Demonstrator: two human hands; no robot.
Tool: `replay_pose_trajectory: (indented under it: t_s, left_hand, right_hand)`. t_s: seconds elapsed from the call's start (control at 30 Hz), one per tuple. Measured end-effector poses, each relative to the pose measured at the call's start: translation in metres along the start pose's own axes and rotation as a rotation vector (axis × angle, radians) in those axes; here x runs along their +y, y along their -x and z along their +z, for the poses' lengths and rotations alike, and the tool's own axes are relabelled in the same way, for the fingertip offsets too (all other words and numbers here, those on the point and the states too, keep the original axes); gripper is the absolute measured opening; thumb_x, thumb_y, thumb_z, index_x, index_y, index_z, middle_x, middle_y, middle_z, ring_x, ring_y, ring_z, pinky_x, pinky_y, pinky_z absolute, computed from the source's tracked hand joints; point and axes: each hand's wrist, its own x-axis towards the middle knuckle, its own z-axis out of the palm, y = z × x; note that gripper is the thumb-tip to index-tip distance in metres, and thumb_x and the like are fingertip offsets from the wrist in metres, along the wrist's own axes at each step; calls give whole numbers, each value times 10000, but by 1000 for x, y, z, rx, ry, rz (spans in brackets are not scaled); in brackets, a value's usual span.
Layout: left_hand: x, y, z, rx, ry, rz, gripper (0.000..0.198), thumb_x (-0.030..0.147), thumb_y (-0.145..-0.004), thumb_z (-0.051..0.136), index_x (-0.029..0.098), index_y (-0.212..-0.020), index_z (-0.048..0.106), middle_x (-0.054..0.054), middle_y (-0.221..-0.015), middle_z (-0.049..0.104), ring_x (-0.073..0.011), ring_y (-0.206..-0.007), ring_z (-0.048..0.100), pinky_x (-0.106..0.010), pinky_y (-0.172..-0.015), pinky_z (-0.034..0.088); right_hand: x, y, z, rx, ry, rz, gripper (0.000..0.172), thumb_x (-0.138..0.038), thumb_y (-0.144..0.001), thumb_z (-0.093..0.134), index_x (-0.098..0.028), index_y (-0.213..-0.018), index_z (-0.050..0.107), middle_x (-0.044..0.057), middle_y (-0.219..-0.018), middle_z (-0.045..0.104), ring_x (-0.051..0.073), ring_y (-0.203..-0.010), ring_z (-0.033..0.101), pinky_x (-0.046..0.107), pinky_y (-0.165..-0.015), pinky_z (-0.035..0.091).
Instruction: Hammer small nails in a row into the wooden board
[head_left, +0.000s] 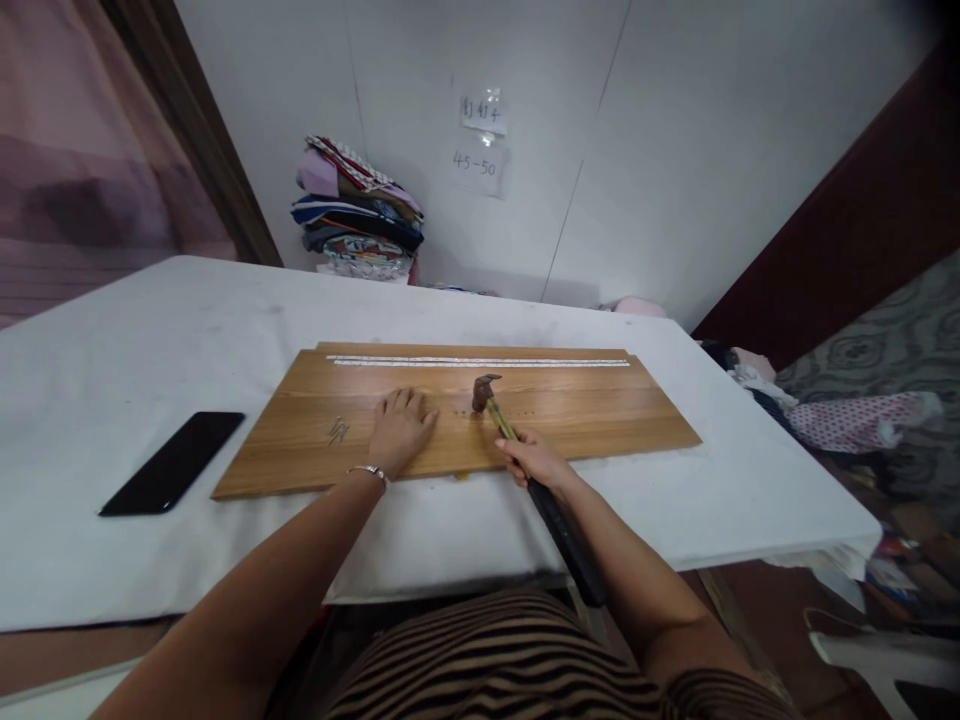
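My right hand (534,458) grips a claw hammer (504,420) partway along its shaft, with the black grip hanging back toward my body. The hammer's rusty head is over the middle of a brown wooden board (600,410), beside a row of small dark marks or nail heads (525,413). Flat on the board, fingers stretched out, lies my left hand (401,430), a little left of the hammer head. Several loose nails (338,430) rest on the board to the left of that hand. Two white strips (480,361) run along the board's far edge.
A black phone (174,462) lies left of the board on the white-covered table (285,310). Folded clothes (360,210) are stacked by the wall at the back. Two handwritten paper notes (480,165) hang on the wall. Polka-dot cloth (855,420) sits beyond the table's right edge.
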Motion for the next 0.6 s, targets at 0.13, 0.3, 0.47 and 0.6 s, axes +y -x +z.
replay_pose_trajectory:
  t_s: [0.13, 0.3, 0.47, 0.6]
  left_hand:
    - [0, 1, -1, -8, 0, -12, 498, 417, -1057, 464, 117, -1386, 689, -241, -1596, 617, -390, -1552, 486, -560, -1291, 359]
    - [-2, 1, 1, 12, 7, 5, 486, 416, -1050, 483, 124, -1377, 694, -246, -1581, 629, -393, -1537, 506, -564, -1281, 378]
    - [-1, 1, 2, 15, 1, -1, 482, 411, -1047, 482, 131, -1379, 692, -238, -1585, 627, -390, -1538, 500, -561, -1288, 368]
    - [-1, 0, 1, 7, 14, -3, 483, 406, -1048, 471, 125, -1373, 691, -242, -1583, 625, -387, -1541, 495, -565, -1289, 362]
  right_hand:
    - [-1, 2, 0, -6, 15, -8, 426, -558, -794, 757, -289, -790, 428, -123, -470, 444, 87, -364, 367, 236, -368, 309]
    - [1, 4, 0, -2, -1, 20, 434, -569, -754, 780, -289, -814, 455, -126, -488, 453, 89, -363, 370, 243, -365, 300]
    - [1, 3, -1, -8, 12, 6, 413, -553, -797, 745, -290, -809, 427, -128, -479, 439, 88, -369, 360, 242, -378, 305]
    - [2, 0, 1, 25, 22, 14, 411, -559, -783, 752, -282, -861, 458, -136, -499, 457, 84, -359, 360, 240, -378, 293]
